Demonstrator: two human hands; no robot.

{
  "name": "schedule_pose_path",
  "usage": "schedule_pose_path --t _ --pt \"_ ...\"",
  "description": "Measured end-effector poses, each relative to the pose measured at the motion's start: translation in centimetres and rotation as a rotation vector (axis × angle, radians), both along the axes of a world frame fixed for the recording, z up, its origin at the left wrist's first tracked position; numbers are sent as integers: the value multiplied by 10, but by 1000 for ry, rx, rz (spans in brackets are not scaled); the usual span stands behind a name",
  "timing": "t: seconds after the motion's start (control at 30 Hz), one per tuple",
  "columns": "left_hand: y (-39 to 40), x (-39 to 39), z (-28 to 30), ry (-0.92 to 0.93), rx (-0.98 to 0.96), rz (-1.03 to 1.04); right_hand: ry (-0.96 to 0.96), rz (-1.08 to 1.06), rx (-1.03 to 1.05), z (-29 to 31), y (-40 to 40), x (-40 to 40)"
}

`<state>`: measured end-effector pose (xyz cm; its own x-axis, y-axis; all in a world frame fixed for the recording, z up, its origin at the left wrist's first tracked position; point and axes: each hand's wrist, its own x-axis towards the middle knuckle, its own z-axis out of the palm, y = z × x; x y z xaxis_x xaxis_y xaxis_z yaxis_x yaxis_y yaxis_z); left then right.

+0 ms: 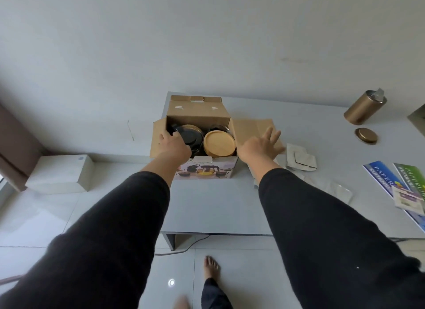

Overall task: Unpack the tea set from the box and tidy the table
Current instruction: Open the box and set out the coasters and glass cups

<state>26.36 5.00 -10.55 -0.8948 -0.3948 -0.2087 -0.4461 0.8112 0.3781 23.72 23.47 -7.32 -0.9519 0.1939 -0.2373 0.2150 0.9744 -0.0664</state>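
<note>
Open brown cardboard box [198, 112] sits at far left corner of pale grey counter [218, 205], flaps spread. Inside: dark glass teapot with black lid [192, 137] on left, round wooden coasters [220, 143] stacked on right.

Left hand [175, 146] nearer, reaching down into box's left half, fingers curled over teapot lid; grip looks closing, firm hold not certain.

Right hand [261, 145] over right flap, just beside box, fingers spread wide, empty, slightly blurred.

A pale grey tabletop [207, 207] carries an open cardboard box [202, 115] near its far left corner. A gold canister [363, 109] and its loose lid [366, 135] sit toward the far right, with crumpled paper [300, 160] and printed leaflets [395, 182] along the right edge.
</note>
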Motion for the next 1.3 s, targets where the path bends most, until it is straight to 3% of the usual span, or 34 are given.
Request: schedule_pose_path --t 0.3,0.47,0.57,0.73,1.3 --pt "-6 -8 -1 4 -67 -32 -118 91 -485 -15 -18 -8" --pt "-11 -19 2 58 -9 -29 20 327 -283 -15 -22 -25" --pt "-15 -29 -4 78 -2 -52 -9 432 -208 -16 -31 -34" --pt "-19 -52 -2 112 -159 -125 -54 533 -29 -18 -41 -46" --pt "-9 -134 12 -278 -378 -439 -238 562 -101 -28 -49 -69"
